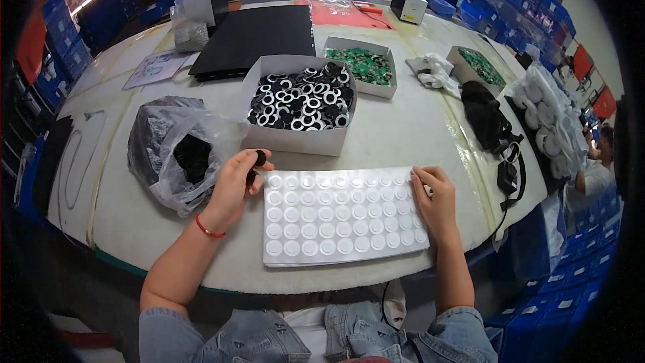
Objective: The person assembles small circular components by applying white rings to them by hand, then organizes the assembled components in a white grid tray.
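My left hand [238, 176] is closed on small black round caps [261, 158], one held out at the fingertips and another lower against the fingers. It is beside the upper left corner of a stack of white sheets [346, 215] covered with rows of round white stickers. At the upper right corner of that stack, my right hand [435, 196] pinches the edge between thumb and fingers. Left of my left hand lies a clear plastic bag [158, 154] with black pieces inside. Behind the sheets stands a white box [295, 140] full of black caps, many with white rings.
Two boxes of green circuit boards, one in the middle [376, 93] and one at right [458, 67], stand farther back. A black flat panel [259, 33] lies behind. Black straps and a cable [487, 121] lie at the right edge, near bagged white round parts [544, 117].
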### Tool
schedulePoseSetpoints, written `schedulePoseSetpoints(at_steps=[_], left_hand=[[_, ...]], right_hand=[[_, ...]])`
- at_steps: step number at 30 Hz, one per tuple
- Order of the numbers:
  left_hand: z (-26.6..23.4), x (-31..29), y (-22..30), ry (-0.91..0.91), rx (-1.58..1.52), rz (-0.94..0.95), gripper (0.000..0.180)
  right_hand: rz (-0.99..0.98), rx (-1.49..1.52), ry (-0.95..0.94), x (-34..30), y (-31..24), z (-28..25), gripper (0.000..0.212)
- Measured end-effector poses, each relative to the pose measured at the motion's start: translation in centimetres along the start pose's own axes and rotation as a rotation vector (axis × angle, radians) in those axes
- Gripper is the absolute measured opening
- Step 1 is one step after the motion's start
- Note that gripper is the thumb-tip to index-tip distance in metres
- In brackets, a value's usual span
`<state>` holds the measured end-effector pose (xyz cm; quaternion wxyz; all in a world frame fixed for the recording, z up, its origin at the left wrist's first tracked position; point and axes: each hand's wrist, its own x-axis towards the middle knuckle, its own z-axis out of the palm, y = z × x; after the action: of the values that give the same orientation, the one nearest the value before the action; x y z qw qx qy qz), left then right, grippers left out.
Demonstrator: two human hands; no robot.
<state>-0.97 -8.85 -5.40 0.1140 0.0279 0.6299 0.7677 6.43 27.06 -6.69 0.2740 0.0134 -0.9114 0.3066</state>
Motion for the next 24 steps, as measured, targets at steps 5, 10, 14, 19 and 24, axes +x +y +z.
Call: schedulePoseSetpoints(at_steps=[5,10,14,19,24], left_hand=[[0.4,0.0,0.2,0.024,0.016,-0.027,0.029],[0.2,0.1,0.0,0.026,-0.002,-0.019,0.029],[0.1,0.2,-0.1,0.030,-0.022,-0.018,0.028],[0.4,0.2,0.2,0.031,-0.006,-0.036,0.026],[0.2,0.1,0.1,0.028,-0.002,-0.028,0.026]], right_hand=[[0.023,-0.017,-0.022,-0.2,0.0,-0.1,0.017],[-0.023,-0.006,-0.034,-0.1,0.0,-0.3,0.017],[0.053,0.094,-0.052,0.2,-0.3,-0.3,0.016],[0.245,0.358,-0.045,0.3,1.8,0.1,0.014],[0.356,0.446,-0.131,0.7,2.2,-0.2,0.013]])
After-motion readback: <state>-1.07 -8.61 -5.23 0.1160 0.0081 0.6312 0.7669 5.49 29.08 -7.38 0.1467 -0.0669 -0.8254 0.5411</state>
